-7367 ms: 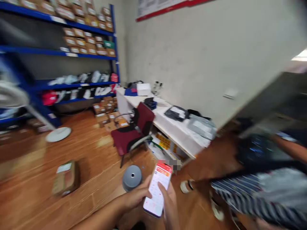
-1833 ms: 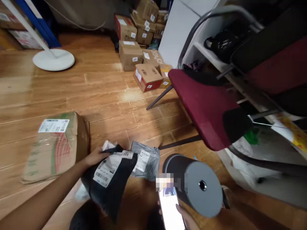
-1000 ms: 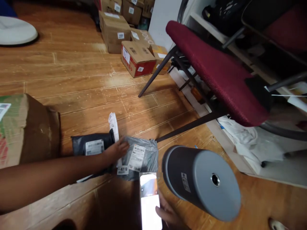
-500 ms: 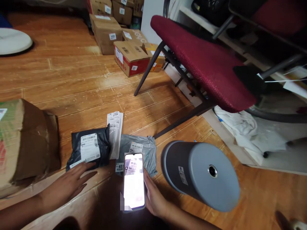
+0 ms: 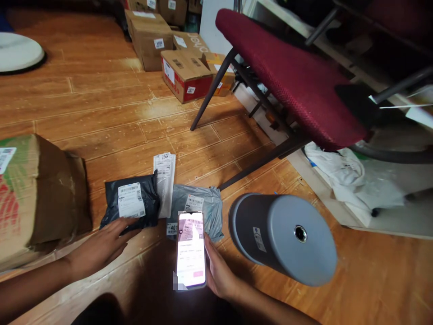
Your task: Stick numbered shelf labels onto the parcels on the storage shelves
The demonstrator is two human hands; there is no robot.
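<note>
My right hand (image 5: 219, 271) is closed round a smartphone (image 5: 191, 257) with its bright screen facing me. The upper part of the screen shows a camera picture of a parcel label. Just beyond the phone lies a grey mailing bag (image 5: 209, 210) with a white label, its lower part hidden by the phone. My left hand (image 5: 103, 243) is open, fingers stretched out at the near edge of a black mailing bag (image 5: 149, 198); whether it touches the bag I cannot tell. A slim white parcel (image 5: 164, 189) marked 4027 lies between the two bags.
To the right stands a grey cylindrical bin (image 5: 250, 228). A chair with a red seat (image 5: 287, 76) is beyond it. At the left is a large worn carton (image 5: 61, 194); several cardboard boxes (image 5: 186, 74) are stacked at the back on the wooden floor (image 5: 101, 131).
My left hand has shifted slightly right and up, nearer the black bag. On the phone screen, text and a pink button have appeared below the camera picture. The view has tilted slightly.
</note>
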